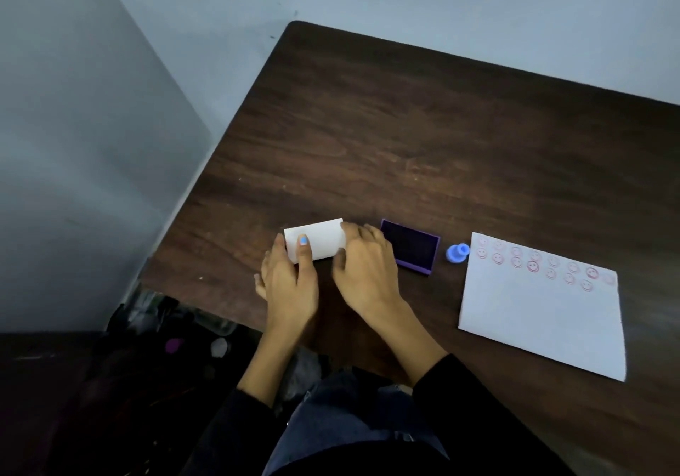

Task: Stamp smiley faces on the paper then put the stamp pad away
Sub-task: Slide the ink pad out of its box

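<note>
A small white box [325, 237] lies on the dark wooden table [404, 126] near its front edge. My left hand [289, 284] holds the box's left end, thumb at the side and index finger on top. The fingers of my right hand [368, 273] grip its right end. Just right of my right hand sits the open purple stamp pad [412, 246], its dark ink face up. A small blue stamp [457, 253] rests on the table between the pad and the white paper [541, 313]. Several red smiley faces run along the paper's far edge.
The table's left edge runs diagonally beside a grey wall [92, 144]. Dark clutter [165, 328] lies on the floor below the table's front left corner. My lap and dark sleeves fill the bottom of the view.
</note>
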Action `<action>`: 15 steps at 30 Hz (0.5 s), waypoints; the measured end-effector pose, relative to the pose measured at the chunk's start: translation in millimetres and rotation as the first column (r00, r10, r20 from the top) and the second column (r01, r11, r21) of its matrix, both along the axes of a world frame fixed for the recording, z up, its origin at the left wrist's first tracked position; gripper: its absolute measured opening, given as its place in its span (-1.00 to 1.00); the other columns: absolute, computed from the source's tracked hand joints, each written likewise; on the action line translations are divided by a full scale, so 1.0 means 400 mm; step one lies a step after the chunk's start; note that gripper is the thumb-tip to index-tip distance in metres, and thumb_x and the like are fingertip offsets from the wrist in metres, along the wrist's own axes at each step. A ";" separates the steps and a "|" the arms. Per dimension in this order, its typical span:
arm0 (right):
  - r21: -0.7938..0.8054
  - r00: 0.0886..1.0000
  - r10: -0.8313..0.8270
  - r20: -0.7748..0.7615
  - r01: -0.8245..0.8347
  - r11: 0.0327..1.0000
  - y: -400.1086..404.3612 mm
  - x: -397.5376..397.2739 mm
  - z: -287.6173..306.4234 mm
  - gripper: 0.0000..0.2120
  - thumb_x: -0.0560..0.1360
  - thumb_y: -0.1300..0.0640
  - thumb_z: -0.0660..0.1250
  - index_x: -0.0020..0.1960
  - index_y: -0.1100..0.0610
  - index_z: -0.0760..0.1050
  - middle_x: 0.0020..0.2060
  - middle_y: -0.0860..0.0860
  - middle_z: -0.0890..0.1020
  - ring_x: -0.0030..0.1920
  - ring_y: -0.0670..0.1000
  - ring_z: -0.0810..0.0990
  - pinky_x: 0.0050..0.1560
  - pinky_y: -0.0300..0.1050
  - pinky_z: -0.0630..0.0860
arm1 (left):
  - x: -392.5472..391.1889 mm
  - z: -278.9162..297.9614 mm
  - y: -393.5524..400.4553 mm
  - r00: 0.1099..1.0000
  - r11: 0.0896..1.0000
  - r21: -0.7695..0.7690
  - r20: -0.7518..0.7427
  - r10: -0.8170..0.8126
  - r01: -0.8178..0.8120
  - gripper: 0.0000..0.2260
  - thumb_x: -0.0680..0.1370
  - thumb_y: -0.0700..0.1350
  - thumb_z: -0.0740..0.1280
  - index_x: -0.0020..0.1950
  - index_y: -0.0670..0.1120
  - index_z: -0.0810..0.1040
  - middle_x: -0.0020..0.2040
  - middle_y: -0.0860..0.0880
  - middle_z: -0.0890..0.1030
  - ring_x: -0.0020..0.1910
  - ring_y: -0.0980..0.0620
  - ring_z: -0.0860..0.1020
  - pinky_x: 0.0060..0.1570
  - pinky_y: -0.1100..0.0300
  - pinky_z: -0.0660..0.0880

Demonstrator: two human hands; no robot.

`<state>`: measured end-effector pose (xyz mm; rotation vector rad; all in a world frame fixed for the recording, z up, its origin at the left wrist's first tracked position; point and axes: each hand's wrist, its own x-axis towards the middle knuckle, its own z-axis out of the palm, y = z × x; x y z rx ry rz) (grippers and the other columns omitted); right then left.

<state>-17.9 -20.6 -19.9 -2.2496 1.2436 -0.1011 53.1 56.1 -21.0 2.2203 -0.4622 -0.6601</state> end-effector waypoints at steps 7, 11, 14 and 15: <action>-0.180 0.889 -0.377 0.259 0.428 0.885 -0.123 -0.176 0.045 -0.60 0.47 0.10 0.34 0.29 0.07 0.40 0.28 0.05 0.50 0.33 0.06 0.38 0.25 -0.04 0.40 | -0.100 0.001 -0.094 0.921 0.936 -0.053 0.206 -0.330 0.347 -0.55 0.54 0.01 0.30 0.37 -0.16 0.41 0.43 -0.18 0.38 0.48 -0.15 0.23 0.46 -0.15 0.13; -0.044 0.860 -0.502 0.093 0.507 0.861 -0.158 -0.287 0.022 -0.57 0.38 0.09 0.46 0.21 0.06 0.46 0.18 0.08 0.55 0.19 0.10 0.48 0.02 -0.06 0.47 | -0.184 -0.016 -0.166 0.774 0.807 0.033 0.263 -0.577 0.590 -0.52 0.46 -0.02 0.40 0.35 -0.09 0.44 0.47 -0.10 0.32 0.53 -0.08 0.11 0.48 -0.05 -0.09; 0.044 0.873 -0.475 0.108 0.473 0.880 -0.159 -0.318 0.000 -0.77 0.36 0.16 0.45 0.01 0.08 0.54 0.02 0.07 0.61 0.03 0.09 0.57 -0.07 -0.09 0.48 | -0.225 -0.027 -0.197 0.668 0.719 0.089 0.307 -0.678 0.689 -0.50 0.44 -0.03 0.42 0.35 -0.08 0.44 0.43 -0.07 0.40 0.48 -0.04 0.22 0.47 0.02 -0.09; 0.058 0.875 -0.465 0.133 0.462 0.885 -0.158 -0.322 -0.004 -0.84 0.37 0.19 0.42 -0.05 0.09 0.56 -0.05 0.07 0.64 -0.02 0.10 0.58 -0.09 -0.07 0.50 | -0.234 -0.029 -0.203 0.643 0.700 0.104 0.318 -0.696 0.706 -0.51 0.43 -0.04 0.42 0.34 -0.09 0.44 0.40 -0.07 0.44 0.44 -0.04 0.30 0.47 0.02 -0.04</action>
